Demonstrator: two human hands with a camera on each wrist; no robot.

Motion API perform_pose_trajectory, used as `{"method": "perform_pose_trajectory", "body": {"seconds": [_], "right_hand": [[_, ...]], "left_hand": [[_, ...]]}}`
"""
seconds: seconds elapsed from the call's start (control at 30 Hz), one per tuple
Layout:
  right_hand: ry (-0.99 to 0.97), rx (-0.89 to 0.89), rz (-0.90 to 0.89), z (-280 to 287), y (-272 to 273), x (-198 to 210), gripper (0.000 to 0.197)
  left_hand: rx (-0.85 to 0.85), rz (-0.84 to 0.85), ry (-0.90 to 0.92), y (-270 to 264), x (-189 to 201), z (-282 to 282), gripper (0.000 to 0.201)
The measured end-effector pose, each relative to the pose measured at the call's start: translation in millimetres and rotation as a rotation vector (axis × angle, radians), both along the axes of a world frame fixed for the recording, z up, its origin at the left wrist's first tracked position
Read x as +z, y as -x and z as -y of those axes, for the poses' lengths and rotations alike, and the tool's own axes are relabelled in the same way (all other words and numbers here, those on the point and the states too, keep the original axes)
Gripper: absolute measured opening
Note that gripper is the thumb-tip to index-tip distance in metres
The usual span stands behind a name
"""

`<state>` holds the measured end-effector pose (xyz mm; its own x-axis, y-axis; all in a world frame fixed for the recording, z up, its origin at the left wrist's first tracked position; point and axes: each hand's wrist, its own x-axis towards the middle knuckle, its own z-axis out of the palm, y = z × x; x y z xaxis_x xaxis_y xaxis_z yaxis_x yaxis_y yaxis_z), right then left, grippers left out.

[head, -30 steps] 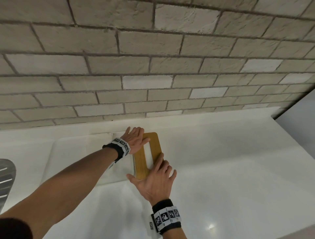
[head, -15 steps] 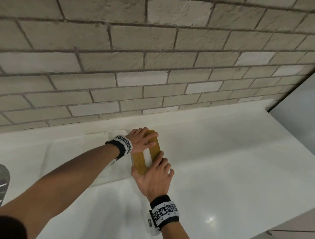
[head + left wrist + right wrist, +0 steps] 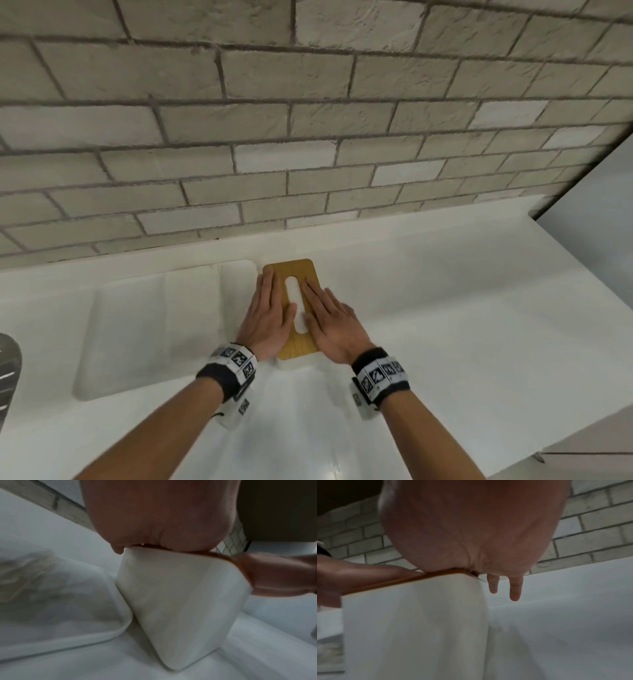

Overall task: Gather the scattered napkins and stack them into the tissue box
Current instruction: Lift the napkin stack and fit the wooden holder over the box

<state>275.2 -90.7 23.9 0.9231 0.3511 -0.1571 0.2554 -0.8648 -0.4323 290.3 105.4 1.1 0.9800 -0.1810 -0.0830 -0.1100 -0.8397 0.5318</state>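
Note:
The tissue box (image 3: pixel 294 362) stands on the white counter, a white body under a wooden lid (image 3: pixel 297 272) with a long slot showing white napkin (image 3: pixel 295 301). My left hand (image 3: pixel 270 315) lies flat on the lid's left half. On the right half rests my right hand (image 3: pixel 329 318), fingers straight. In the left wrist view my palm (image 3: pixel 159 520) presses on the box (image 3: pixel 171 601). The right wrist view shows my palm (image 3: pixel 471 527) on the lid edge (image 3: pixel 402 581), two fingertips (image 3: pixel 515 591) hanging past the box (image 3: pixel 412 628) side.
A white tray (image 3: pixel 154 329) lies just left of the box, touching it in the left wrist view (image 3: pixel 60 601). A brick wall (image 3: pixel 308 137) runs behind the counter. A metal object (image 3: pixel 8 370) shows at the far left edge. The counter's front edge (image 3: pixel 513 442) runs lower right.
Both hands have shifted from gripping the lid's ends to lying flat side by side on top of it. The view has dropped closer to the box.

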Motion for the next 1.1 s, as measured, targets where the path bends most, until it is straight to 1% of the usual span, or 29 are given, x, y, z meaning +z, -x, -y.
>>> {"method": "perform_pose_trajectory", "body": {"seconds": [0.03, 0.1, 0.23, 0.3, 0.33, 0.43, 0.53, 0.6, 0.67, 0.77, 0.83, 0.9, 0.93, 0.97, 1.0, 1.03, 1.1], "right_hand": [[0.024, 0.021, -0.015, -2.6, -8.0, -1.0, 0.062], [0.033, 0.009, -0.014, -8.1, -18.9, -2.7, 0.061], [0.058, -0.024, -0.031, -12.2, -21.4, -4.3, 0.060], [0.075, -0.022, -0.005, -9.1, -31.1, -1.5, 0.060], [0.078, -0.015, 0.001, -8.7, -39.9, 0.6, 0.059], [0.073, 0.018, 0.003, -14.6, -66.1, 2.6, 0.059], [0.065, 0.021, 0.003, -19.0, -82.6, -1.1, 0.059], [0.057, 0.012, 0.016, -19.9, -85.5, -5.8, 0.058], [0.053, 0.012, 0.013, -20.8, -86.9, -7.4, 0.056], [0.070, 0.017, 0.008, -22.4, -87.5, -6.2, 0.056], [0.079, 0.033, 0.058, -22.5, -83.5, -5.3, 0.057], [0.084, 0.082, 0.219, -18.4, -71.0, -3.4, 0.053], [0.076, 0.122, 0.310, -15.7, -63.0, -2.5, 0.049], [0.055, 0.154, 0.375, -13.8, -54.8, -2.6, 0.043], [0.034, 0.170, 0.400, -12.4, -47.1, -1.9, 0.038], [0.015, 0.177, 0.379, -11.8, -41.2, -1.1, 0.035], [0.005, 0.188, 0.284, -12.7, -39.9, 4.0, 0.036]], "left_hand": [[-0.005, 0.001, 0.020, 0.9, -2.7, 1.3, 0.076], [-0.024, 0.040, 0.023, 0.1, -5.1, 0.2, 0.072], [-0.089, 0.045, -0.082, -3.2, -7.3, -8.7, 0.071], [-0.135, 0.121, -0.167, -21.2, -1.1, -15.6, 0.075], [-0.129, 0.136, -0.186, -32.9, 4.2, -19.4, 0.075], [-0.074, 0.006, -0.205, -66.0, 19.7, -24.8, 0.057], [-0.093, 0.020, -0.261, -80.1, 22.7, -22.7, 0.040], [-0.076, 0.008, -0.247, -79.9, 16.2, -24.7, 0.035], [-0.052, -0.039, -0.213, -80.8, 11.9, -27.7, 0.032], [-0.063, -0.085, -0.242, -83.4, 17.1, -25.9, 0.033], [-0.073, -0.082, -0.268, -81.6, 20.7, -26.2, 0.038], [-0.093, -0.007, -0.267, -74.3, 23.1, -25.3, 0.047], [-0.099, 0.070, -0.244, -68.1, 22.3, -23.9, 0.053], [-0.100, 0.140, -0.197, -59.3, 20.9, -21.1, 0.057], [-0.097, 0.178, -0.139, -49.1, 18.0, -16.6, 0.059], [-0.099, 0.190, -0.095, -38.7, 13.7, -11.7, 0.059], [-0.116, 0.165, -0.077, -22.5, 1.0, -3.3, 0.061]]}}
